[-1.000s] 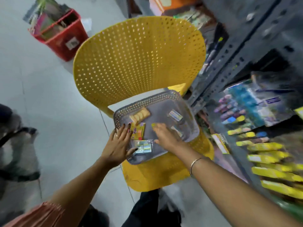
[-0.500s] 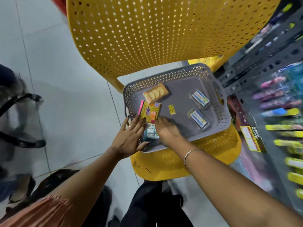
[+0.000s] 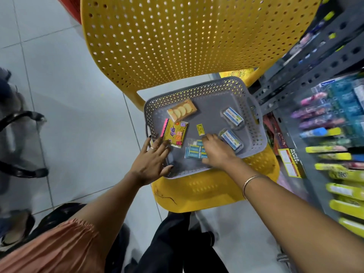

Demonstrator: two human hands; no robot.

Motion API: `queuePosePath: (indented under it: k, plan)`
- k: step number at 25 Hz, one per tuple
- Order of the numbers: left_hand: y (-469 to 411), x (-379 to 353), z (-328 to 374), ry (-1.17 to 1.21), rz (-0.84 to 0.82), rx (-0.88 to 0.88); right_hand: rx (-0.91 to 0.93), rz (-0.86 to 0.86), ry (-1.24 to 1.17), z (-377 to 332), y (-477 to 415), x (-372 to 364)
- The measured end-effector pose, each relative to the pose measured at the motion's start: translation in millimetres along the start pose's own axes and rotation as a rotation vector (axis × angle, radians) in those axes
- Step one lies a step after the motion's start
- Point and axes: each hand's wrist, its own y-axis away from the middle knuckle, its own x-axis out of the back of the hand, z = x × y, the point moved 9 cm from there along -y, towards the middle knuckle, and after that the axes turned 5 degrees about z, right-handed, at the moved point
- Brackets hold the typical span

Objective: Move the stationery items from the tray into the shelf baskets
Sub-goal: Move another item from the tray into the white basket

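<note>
A grey perforated tray (image 3: 254, 134) rests on the seat of a yellow chair. It holds an orange pack (image 3: 182, 111), a yellow sticky-note pack (image 3: 175, 134), a small yellow label (image 3: 200, 129), two clear boxes with blue-and-white labels (image 3: 233, 116) (image 3: 231, 141), and a clear packet of blue-white erasers (image 3: 194, 151) lying flat. My left hand (image 3: 151, 162) lies spread on the tray's near left rim, fingertips at the sticky-note pack. My right hand (image 3: 215, 152) is palm down, fingers curled on the eraser packet's right end, which it hides.
The yellow chair (image 3: 177, 40) has a tall perforated back behind the tray. A grey metal shelf (image 3: 307, 75) with pens and highlighters (image 3: 331, 148) stands right of it. A red basket corner (image 3: 71, 6) sits on the tiled floor. Another person's feet (image 3: 17, 225) are at left.
My left hand has slid left off the eraser packet, uncovering most of it. My right hand stays on the packet's right end. The view has shifted slightly right over the tray.
</note>
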Motion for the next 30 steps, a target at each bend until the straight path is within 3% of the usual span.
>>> queuePosePath:
  k: [6,12,17,23,30]
  plan:
    - [-41,65,27,0.017,0.097,-0.040,-0.115,0.264,-0.156,32,48,123]
    - [-132,230,104,0.050,0.418,-0.252,-0.250,0.492,-0.173,64,159,303]
    - [-175,352,193,0.018,0.562,-0.451,-0.331,0.648,-0.193,74,263,415]
    - [-205,393,283,-0.030,0.546,-0.683,-0.512,0.735,-0.172,137,359,457]
    - [-244,385,317,-0.054,0.422,-0.682,-0.827,0.690,-0.185,240,433,414]
